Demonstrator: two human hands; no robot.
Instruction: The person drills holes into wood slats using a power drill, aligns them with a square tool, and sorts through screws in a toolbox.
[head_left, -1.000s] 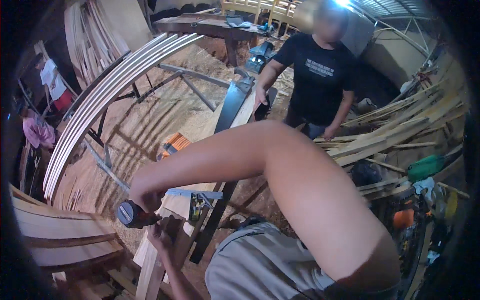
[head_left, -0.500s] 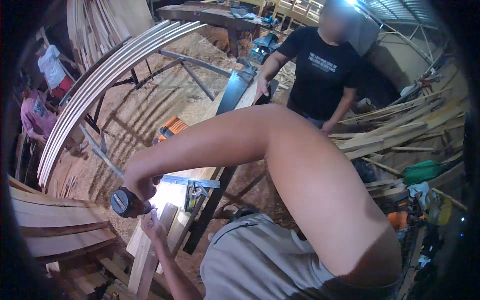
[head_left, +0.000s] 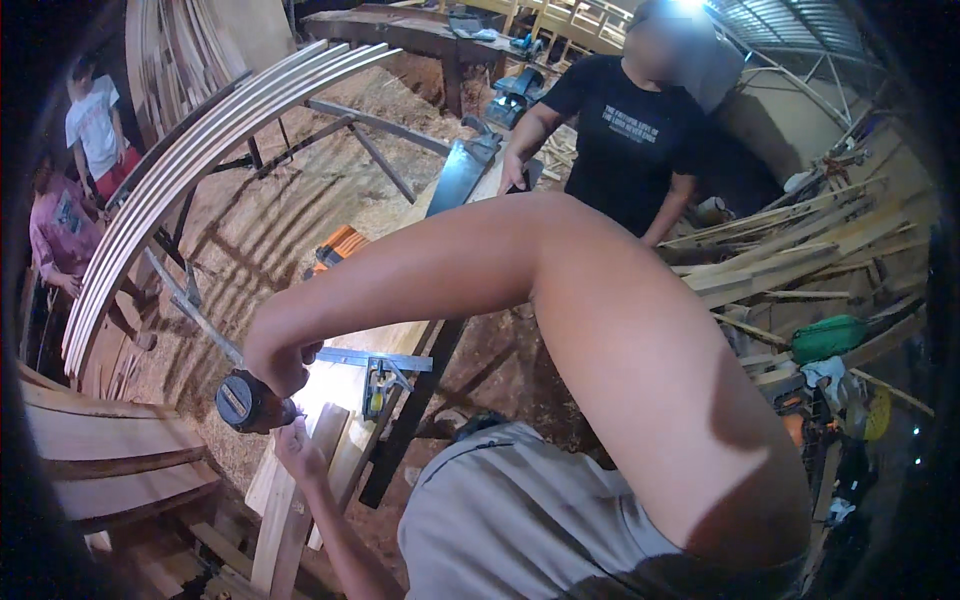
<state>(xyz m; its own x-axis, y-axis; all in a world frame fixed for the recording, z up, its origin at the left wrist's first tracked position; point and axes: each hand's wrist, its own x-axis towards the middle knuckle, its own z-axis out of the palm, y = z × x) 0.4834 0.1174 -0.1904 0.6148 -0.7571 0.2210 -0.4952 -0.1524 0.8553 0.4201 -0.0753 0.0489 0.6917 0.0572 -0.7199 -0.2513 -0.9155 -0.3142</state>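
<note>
In the head view, a cordless drill is held above the left edge of a wooden board, wrapped firmly by the right hand, its front turned toward the wood. The left hand is placed at the drill's front, seemingly for guiding; how far its fingers are closed, and on what, cannot be told. Toward the board's right edge, a combination square is laid so that its blade projects past that edge.

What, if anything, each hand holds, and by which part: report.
Right hand: black power tool, probably by its handle, which the hand hides. Left hand: cannot tell.
</note>
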